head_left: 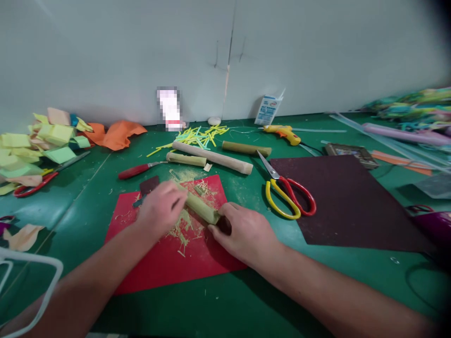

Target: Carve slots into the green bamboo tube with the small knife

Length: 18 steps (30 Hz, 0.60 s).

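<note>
Both hands are gripping the green stick [201, 211] on the red mat [158, 265]: left hand [160, 210] curling over its far end, right hand [244, 232] pinching its near end. Shavings [183, 228] underneath could be letting it skid or roll loose.

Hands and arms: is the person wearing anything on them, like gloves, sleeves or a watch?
Nothing shows: the left hand and right hand are bare, without gloves, and both forearms are uncovered, with no sleeve, watch or bracelet.
</note>
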Each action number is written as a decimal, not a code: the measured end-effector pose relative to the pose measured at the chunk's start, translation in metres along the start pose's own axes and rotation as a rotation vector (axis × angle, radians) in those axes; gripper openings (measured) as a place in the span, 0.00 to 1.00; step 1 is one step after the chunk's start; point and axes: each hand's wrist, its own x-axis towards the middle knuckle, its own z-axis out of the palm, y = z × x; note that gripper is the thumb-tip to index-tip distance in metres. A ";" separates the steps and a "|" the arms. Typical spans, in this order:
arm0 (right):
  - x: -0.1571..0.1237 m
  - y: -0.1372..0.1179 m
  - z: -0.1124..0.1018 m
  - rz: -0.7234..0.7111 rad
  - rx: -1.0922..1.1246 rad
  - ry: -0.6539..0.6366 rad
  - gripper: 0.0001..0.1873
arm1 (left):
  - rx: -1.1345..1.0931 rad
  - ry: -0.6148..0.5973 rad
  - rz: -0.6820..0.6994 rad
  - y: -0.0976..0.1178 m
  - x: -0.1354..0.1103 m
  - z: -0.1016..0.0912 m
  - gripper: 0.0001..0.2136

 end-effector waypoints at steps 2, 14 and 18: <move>0.000 -0.001 0.001 -0.002 0.010 0.001 0.08 | -0.034 -0.097 0.077 0.025 -0.006 0.004 0.12; -0.001 -0.002 0.002 0.013 -0.018 0.003 0.11 | 0.025 0.007 -0.013 -0.009 0.002 -0.004 0.11; -0.003 -0.002 0.003 0.000 -0.011 0.004 0.11 | -0.039 -0.187 0.103 0.034 -0.010 0.004 0.12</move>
